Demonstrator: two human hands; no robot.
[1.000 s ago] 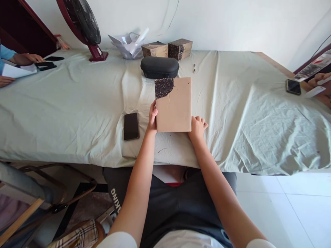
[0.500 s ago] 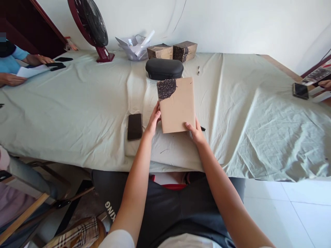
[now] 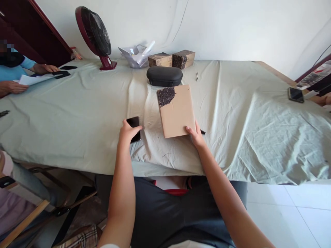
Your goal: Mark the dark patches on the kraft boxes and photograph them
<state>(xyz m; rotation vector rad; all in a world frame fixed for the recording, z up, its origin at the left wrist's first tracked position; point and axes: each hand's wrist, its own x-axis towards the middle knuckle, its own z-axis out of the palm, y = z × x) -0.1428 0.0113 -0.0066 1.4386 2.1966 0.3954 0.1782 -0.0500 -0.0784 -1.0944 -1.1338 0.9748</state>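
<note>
My left hand [image 3: 128,131] is closed around the sides of a black phone [image 3: 135,137], thumb on its right edge and fingers at its left. My right hand [image 3: 195,135] grips the lower right corner of a brown cardboard box [image 3: 178,117], thumb on top. Black scribbling covers the box's upper left corner. Behind the box sits a black oval case [image 3: 164,76]. A dark object [image 3: 203,132] pokes out just right of my right hand, mostly hidden.
At the back of the cloth-covered table [image 3: 90,103] are a fan [image 3: 97,34], a plastic basket [image 3: 134,62] and two patterned boxes [image 3: 183,59]. A small pen [image 3: 197,76] lies nearby. A person holds paper [image 3: 33,80] at left; another phone [image 3: 295,94] is at right.
My left hand has let go of the box and moved left onto the phone, which is slightly tilted now. My right hand has kept its hold on the box.
</note>
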